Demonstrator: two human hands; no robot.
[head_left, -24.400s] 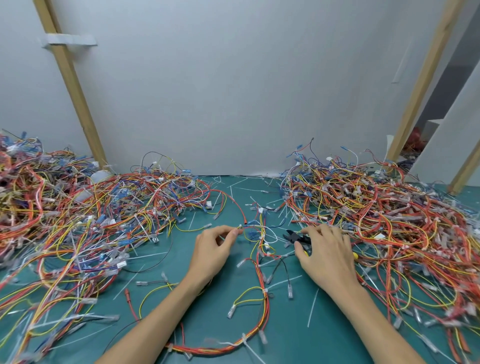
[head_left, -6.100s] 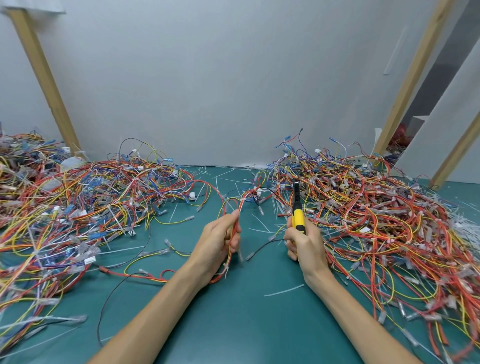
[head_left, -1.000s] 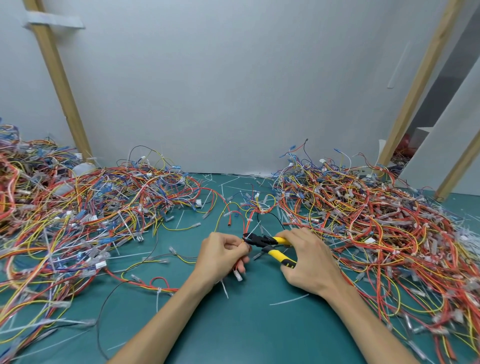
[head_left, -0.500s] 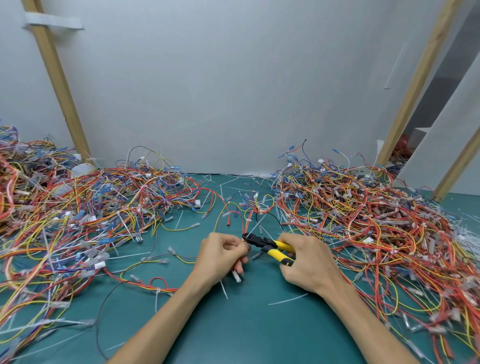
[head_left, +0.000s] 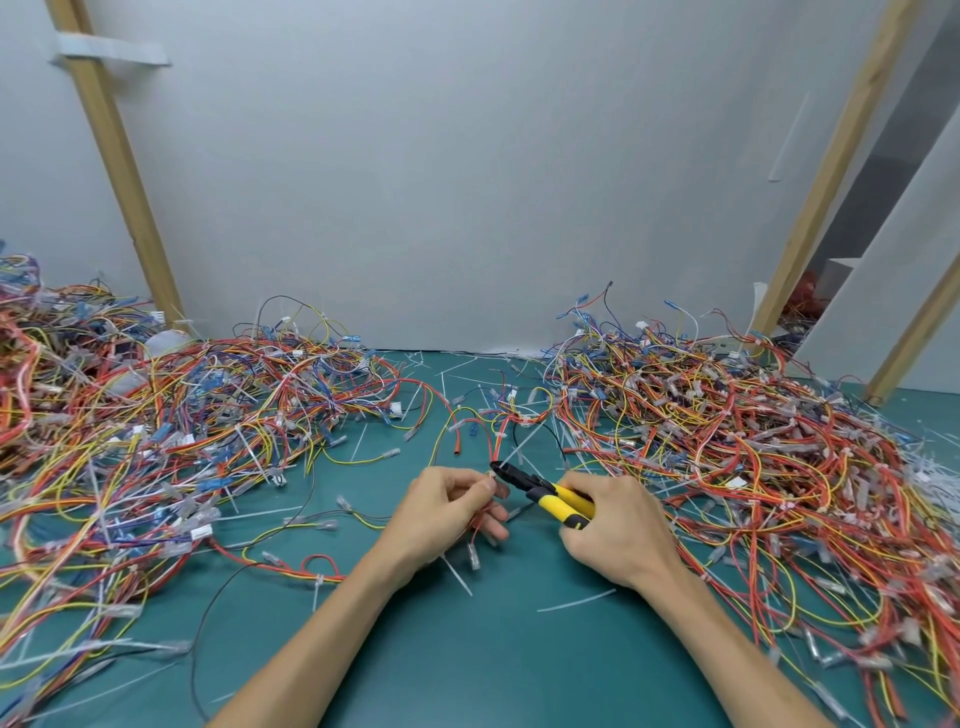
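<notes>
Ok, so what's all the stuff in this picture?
wire bundle: one, red and orange, middle front
cutters: one, yellow and black, tip at the bundle
mat: one, teal, under everything
wire piles: two, red, orange, yellow, blue, left and right on the mat
cut ties: many, white, scattered on the mat
wall: one, pale grey, behind
wooden posts: three, tan, by the wall
tape strip: one, pale, on the left post
left hand: one, grips the wire bundle
right hand: one, grips the cutters

**A wire-harness workshop**

You're sitting at a green-matted desk (head_left: 467, 665) flanked by heaps of wire harnesses (head_left: 727, 441) (red, yellow and blue, with connectors on the ends). Loose white cable ties (head_left: 575, 600) litter it, yellow-handled cutters (head_left: 545, 491) are out, and bare wooden studs (head_left: 119, 171) stand against the plain wall (head_left: 467, 182).
</notes>
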